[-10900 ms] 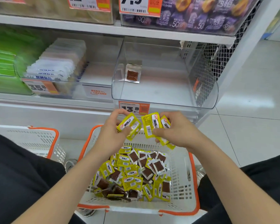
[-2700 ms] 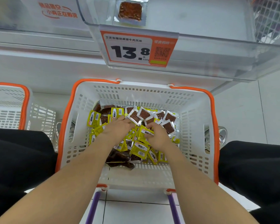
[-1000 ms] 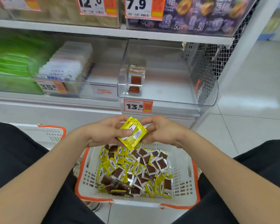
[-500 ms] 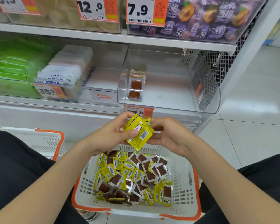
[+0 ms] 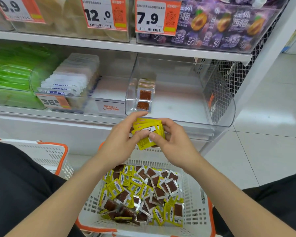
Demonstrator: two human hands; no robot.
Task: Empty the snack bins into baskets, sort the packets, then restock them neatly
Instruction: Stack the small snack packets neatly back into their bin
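Black trouser legs (image 5: pixel 19 185) at both lower corners, person crouched over a white basket (image 5: pixel 192 211) with an orange rim. Loose heap of snack packets (image 5: pixel 140 192) lies in the basket, yellow backs and clear fronts with brown squares mixed, piled toward its left and middle. A second white basket (image 5: pixel 48 154) sits to the left, partly behind the left leg (contents not visible).

Above the near basket, both hands meet on a small stack of yellow packets (image 5: pixel 148 130). Left hand (image 5: pixel 120 144) pinches the stack's left edge, thumb on the front face, fingers curled behind the top. Right hand (image 5: pixel 174 144) grips the right edge, thumb on the front, fingers wrapped over the top corner. Stack held roughly upright, slightly fanned, just in front of the clear bin's lip.

Clear bin (image 5: pixel 219 120) on the lower shelf: a short row of brown-window packets (image 5: pixel 144 96) stands against its left wall, two tiers showing. Next bin left holds white packs (image 5: pixel 72 77), then green packs (image 5: pixel 9 72). Upper shelf: purple pouches (image 5: pixel 220 23), price tag (image 5: pixel 154 17) reading 7.9.
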